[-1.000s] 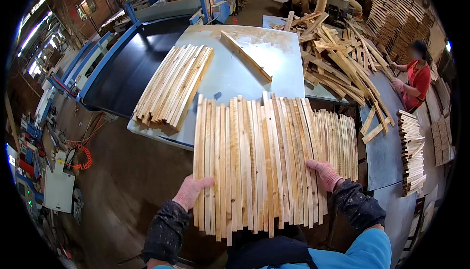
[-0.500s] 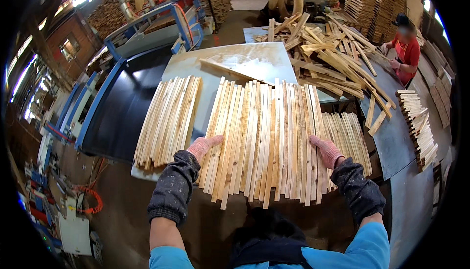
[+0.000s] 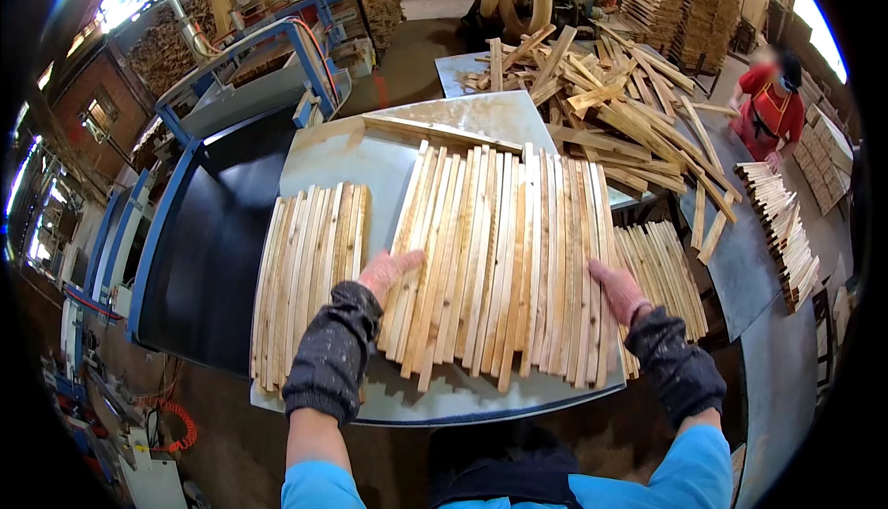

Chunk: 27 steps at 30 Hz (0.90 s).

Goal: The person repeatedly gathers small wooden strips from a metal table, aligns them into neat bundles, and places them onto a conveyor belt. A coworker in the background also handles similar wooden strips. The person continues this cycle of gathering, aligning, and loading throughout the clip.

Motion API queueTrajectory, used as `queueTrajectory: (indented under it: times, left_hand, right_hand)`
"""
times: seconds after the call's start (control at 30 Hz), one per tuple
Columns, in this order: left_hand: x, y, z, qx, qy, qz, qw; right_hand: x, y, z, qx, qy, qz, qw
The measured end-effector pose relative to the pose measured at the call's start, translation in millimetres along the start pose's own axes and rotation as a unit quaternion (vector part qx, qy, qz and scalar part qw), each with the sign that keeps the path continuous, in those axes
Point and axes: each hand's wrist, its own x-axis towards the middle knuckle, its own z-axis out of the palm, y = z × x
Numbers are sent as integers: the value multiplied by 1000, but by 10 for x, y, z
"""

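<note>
A wide row of light wooden strips (image 3: 499,259) lies side by side between my two gloved hands, over the pale tabletop (image 3: 407,403). My left hand (image 3: 387,275) presses the row's left edge, its thumb reaching over the top. From the other side my right hand (image 3: 620,291) clamps the right edge, thumb also on top. Fingers under or behind the strips are hidden. A second batch of strips (image 3: 310,278) rests on the tabletop to the left of my left hand. Beyond the row, one longer board (image 3: 444,131) lies crosswise.
More strips (image 3: 661,273) sit lower, beyond my right hand. A heap of loose boards (image 3: 620,111) covers a table at the back right. A co-worker in red (image 3: 772,106) stands far right near another strip pile (image 3: 777,231). At left is a blue-framed machine with a black bed (image 3: 222,231).
The row of strips, held by both hands, has come further over the tabletop, whose front edge now shows below it. The co-worker has turned and bent toward the far-right pile.
</note>
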Motion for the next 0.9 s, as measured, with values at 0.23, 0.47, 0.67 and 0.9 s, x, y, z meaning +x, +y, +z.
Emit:
queueTrajectory:
  times: [0.23,0.47,0.67,0.9]
  left_hand:
    - [-266,-444,-117,-3,-82,-28,996]
    - [-520,-612,-130,66,69,20,995]
    - [-685,-498,-383,117,-58,21,991]
    - [-970,22,-446,552,-86,-35,829]
  right_hand:
    - [-837,331,-19,47,14,39,998]
    - [-717,270,78,27,-16,28,999]
    - [-411,206,123,1,-55,4,998]
    - [-371,149,105,6,-91,9,996]
